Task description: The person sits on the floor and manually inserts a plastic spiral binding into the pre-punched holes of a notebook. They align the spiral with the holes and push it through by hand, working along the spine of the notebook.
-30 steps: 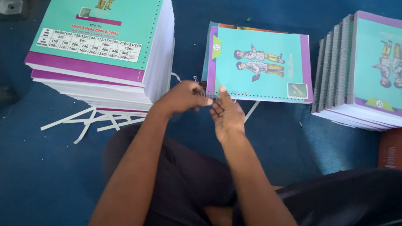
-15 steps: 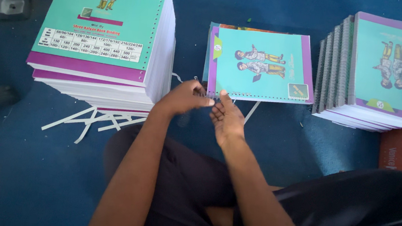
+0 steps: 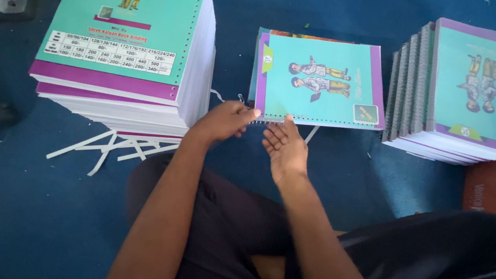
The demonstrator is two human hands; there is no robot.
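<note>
- Teal, purple-edged spiral notebook [image 3: 319, 83] lies on blue floor [image 3: 26, 210], btwn tall unbound stack [image 3: 127, 45] & bound pile [image 3: 473, 93].
- Left hand [image 3: 222, 122] pinches its near-left corner (at the wire).
- Right hand [image 3: 286, 149] open, palm up, fingertips touching near edge.

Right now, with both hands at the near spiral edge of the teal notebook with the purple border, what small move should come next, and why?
Probably keep the left hand pinching the wire end at the near-left corner of the teal purple-bordered notebook and feed it along that edge. The right hand lies open, palm up, against the same edge, holding nothing, so it can steady the cover. Whether the wire is fully seated is too small to tell.
</note>
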